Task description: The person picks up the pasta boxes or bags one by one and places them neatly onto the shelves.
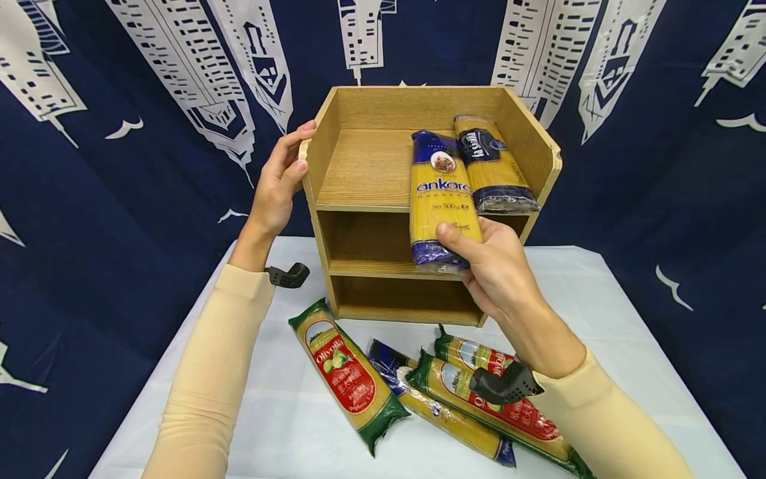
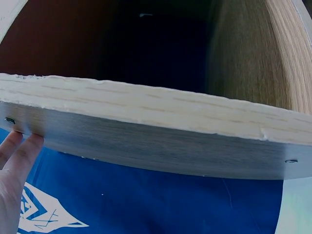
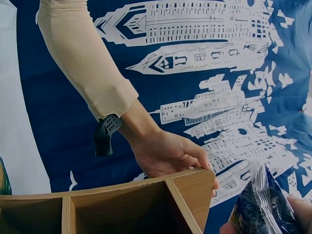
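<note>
Blue-and-yellow, the ankara packet (image 1: 443, 193), likely slick, brittle and best held mid-length, was pinched low by the right hand (image 1: 501, 269) at the shelf (image 1: 365, 166), whose side the left hand (image 1: 278, 183) gripped.

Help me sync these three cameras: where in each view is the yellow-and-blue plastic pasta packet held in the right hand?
Head: the packet is just right of centre, in the right hand.
Left wrist: not in it.
Right wrist: bottom-right corner, only its crinkled dark-blue end clearly showing.
Shared landmark: the light-brown wooden three-tier shelf, in all three views.
</note>
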Demonstrator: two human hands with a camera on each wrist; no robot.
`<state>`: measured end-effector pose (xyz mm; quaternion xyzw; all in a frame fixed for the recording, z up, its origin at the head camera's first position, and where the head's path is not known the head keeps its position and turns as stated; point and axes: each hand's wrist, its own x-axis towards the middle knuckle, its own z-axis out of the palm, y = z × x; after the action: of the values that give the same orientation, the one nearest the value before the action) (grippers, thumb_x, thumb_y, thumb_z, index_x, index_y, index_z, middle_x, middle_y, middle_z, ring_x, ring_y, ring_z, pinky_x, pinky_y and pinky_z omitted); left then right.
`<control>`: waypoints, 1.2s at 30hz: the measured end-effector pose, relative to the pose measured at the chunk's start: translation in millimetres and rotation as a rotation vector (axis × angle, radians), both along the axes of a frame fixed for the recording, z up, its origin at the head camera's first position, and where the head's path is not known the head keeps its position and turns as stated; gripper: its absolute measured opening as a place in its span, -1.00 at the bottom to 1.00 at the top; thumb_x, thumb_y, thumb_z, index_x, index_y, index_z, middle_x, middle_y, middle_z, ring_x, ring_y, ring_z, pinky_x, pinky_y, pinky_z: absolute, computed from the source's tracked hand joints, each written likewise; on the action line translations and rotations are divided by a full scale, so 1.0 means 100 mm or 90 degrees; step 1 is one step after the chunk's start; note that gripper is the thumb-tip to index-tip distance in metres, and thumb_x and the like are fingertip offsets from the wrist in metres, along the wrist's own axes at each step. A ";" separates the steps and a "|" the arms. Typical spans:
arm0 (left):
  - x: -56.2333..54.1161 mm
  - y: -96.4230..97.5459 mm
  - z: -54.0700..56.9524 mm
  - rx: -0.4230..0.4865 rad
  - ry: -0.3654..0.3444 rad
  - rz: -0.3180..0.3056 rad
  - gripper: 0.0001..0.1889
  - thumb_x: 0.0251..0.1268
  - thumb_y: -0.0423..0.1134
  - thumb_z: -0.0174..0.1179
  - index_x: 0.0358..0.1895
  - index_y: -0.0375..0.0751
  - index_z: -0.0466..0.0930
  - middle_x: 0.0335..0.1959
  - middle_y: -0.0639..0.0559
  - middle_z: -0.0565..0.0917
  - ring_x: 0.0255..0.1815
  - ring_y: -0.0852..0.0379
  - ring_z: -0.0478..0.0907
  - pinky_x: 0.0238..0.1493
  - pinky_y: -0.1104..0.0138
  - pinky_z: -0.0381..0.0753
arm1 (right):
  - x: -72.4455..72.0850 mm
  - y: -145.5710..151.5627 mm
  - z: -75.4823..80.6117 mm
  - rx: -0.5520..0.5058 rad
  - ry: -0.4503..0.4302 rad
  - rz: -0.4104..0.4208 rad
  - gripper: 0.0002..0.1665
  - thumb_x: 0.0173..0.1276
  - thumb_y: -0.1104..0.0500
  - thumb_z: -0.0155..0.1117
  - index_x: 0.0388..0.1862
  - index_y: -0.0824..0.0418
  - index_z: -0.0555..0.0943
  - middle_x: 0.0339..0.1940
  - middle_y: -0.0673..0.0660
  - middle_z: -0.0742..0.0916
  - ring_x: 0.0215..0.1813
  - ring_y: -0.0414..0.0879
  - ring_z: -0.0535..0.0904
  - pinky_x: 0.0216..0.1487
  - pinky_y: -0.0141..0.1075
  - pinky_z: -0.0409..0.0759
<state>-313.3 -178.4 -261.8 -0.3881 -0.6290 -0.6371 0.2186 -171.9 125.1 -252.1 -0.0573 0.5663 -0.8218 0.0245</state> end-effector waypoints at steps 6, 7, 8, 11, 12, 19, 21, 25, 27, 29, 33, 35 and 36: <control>0.01 -0.01 0.00 0.005 0.000 -0.002 -0.50 0.42 -0.21 0.04 0.38 -0.27 0.43 0.51 -0.06 0.36 0.44 -0.12 0.33 0.20 0.13 0.53 | 0.09 0.04 -0.02 0.005 0.020 0.005 -0.35 0.42 0.34 0.30 0.39 0.44 0.27 0.03 0.19 0.73 -0.09 -0.08 0.75 -0.06 -0.35 0.67; 0.01 -0.01 0.00 0.006 0.002 -0.002 -0.51 0.42 -0.20 0.05 0.37 -0.26 0.43 0.51 -0.06 0.36 0.44 -0.12 0.33 0.20 0.13 0.52 | 0.11 0.05 -0.02 0.005 0.023 0.007 -0.32 0.42 0.36 0.30 0.42 0.44 0.24 0.05 0.20 0.72 -0.08 -0.07 0.75 -0.05 -0.34 0.67; 0.01 -0.02 0.00 0.006 0.003 -0.001 -0.50 0.43 -0.19 0.05 0.37 -0.26 0.43 0.51 -0.06 0.36 0.45 -0.12 0.33 0.21 0.13 0.52 | 0.14 0.06 -0.01 0.005 0.024 0.008 -0.28 0.42 0.37 0.30 0.45 0.44 0.21 0.07 0.21 0.71 -0.06 -0.07 0.74 -0.04 -0.34 0.67; 0.01 -0.02 0.01 0.007 0.003 -0.002 -0.50 0.43 -0.17 0.07 0.37 -0.26 0.42 0.51 -0.07 0.35 0.46 -0.12 0.32 0.23 0.11 0.50 | 0.20 0.09 -0.01 0.012 0.029 0.011 -0.21 0.42 0.40 0.27 0.52 0.42 0.12 0.14 0.25 0.66 0.00 -0.04 0.73 0.00 -0.27 0.67; 0.01 -0.02 0.01 0.007 0.003 -0.002 -0.50 0.44 -0.17 0.07 0.37 -0.27 0.42 0.51 -0.07 0.35 0.46 -0.12 0.31 0.23 0.11 0.50 | 0.23 0.10 -0.01 0.019 0.034 0.012 -0.19 0.43 0.40 0.26 0.53 0.41 0.10 0.17 0.27 0.63 0.01 -0.03 0.73 0.01 -0.23 0.67; 0.01 -0.01 0.00 0.015 -0.001 -0.005 -0.52 0.44 -0.20 0.06 0.37 -0.26 0.43 0.51 -0.08 0.35 0.45 -0.12 0.32 0.23 0.14 0.49 | 0.37 0.14 -0.03 0.048 0.071 -0.008 -0.11 0.42 0.47 0.22 0.59 0.30 -0.01 0.33 0.40 0.47 0.08 0.06 0.70 0.04 -0.05 0.67; 0.02 0.00 0.00 0.016 0.000 -0.007 -0.52 0.45 -0.21 0.05 0.37 -0.27 0.43 0.51 -0.08 0.35 0.44 -0.12 0.33 0.22 0.15 0.50 | 0.40 0.15 -0.05 0.061 0.091 -0.008 -0.11 0.41 0.47 0.23 0.58 0.27 0.02 0.31 0.41 0.49 0.01 0.08 0.73 0.01 -0.05 0.68; 0.02 0.00 0.01 0.019 0.006 -0.009 -0.53 0.45 -0.22 0.04 0.37 -0.28 0.43 0.52 -0.12 0.34 0.43 -0.13 0.34 0.21 0.16 0.51 | 0.41 0.18 -0.11 0.102 0.151 0.004 -0.16 0.39 0.48 0.26 0.56 0.24 0.14 0.23 0.40 0.56 -0.12 0.14 0.77 -0.08 -0.08 0.71; 0.03 0.01 0.01 0.021 0.007 -0.010 -0.53 0.45 -0.22 0.04 0.37 -0.28 0.43 0.52 -0.14 0.34 0.43 -0.14 0.34 0.21 0.17 0.50 | 0.40 0.18 -0.14 0.127 0.178 0.004 -0.19 0.38 0.48 0.27 0.54 0.24 0.21 0.21 0.39 0.58 -0.13 0.13 0.77 -0.13 -0.10 0.73; 0.03 0.01 0.01 0.022 0.006 -0.011 -0.53 0.46 -0.23 0.03 0.37 -0.28 0.43 0.52 -0.15 0.33 0.43 -0.14 0.34 0.22 0.17 0.50 | 0.38 0.17 -0.16 0.150 0.194 -0.005 -0.21 0.36 0.48 0.29 0.53 0.25 0.27 0.19 0.39 0.58 -0.15 0.12 0.77 -0.18 -0.12 0.73; 0.02 0.03 0.00 0.023 0.003 -0.012 -0.53 0.46 -0.24 0.02 0.37 -0.29 0.42 0.52 -0.13 0.33 0.42 -0.14 0.34 0.20 0.18 0.51 | 0.32 0.15 -0.18 0.183 0.215 -0.024 -0.26 0.33 0.48 0.32 0.47 0.28 0.38 0.11 0.38 0.59 -0.20 0.07 0.75 -0.26 -0.12 0.74; 0.02 0.03 0.00 0.023 0.004 -0.013 -0.53 0.46 -0.25 0.01 0.37 -0.31 0.42 0.52 -0.14 0.33 0.42 -0.14 0.34 0.20 0.18 0.51 | 0.29 0.13 -0.18 0.186 0.219 -0.029 -0.28 0.34 0.48 0.32 0.46 0.27 0.40 0.11 0.36 0.59 -0.21 0.06 0.74 -0.29 -0.12 0.73; 0.02 0.04 0.00 0.023 0.005 -0.013 -0.53 0.46 -0.25 0.01 0.37 -0.32 0.41 0.52 -0.14 0.33 0.42 -0.15 0.34 0.20 0.18 0.52 | 0.27 0.13 -0.19 0.188 0.219 -0.031 -0.29 0.34 0.47 0.32 0.46 0.27 0.41 0.11 0.35 0.58 -0.21 0.06 0.73 -0.30 -0.12 0.73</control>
<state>-310.8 -174.7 -261.7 -0.3929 -0.6126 -0.6489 0.2219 -144.9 138.0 -270.6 -0.1787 0.6777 -0.7082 -0.0845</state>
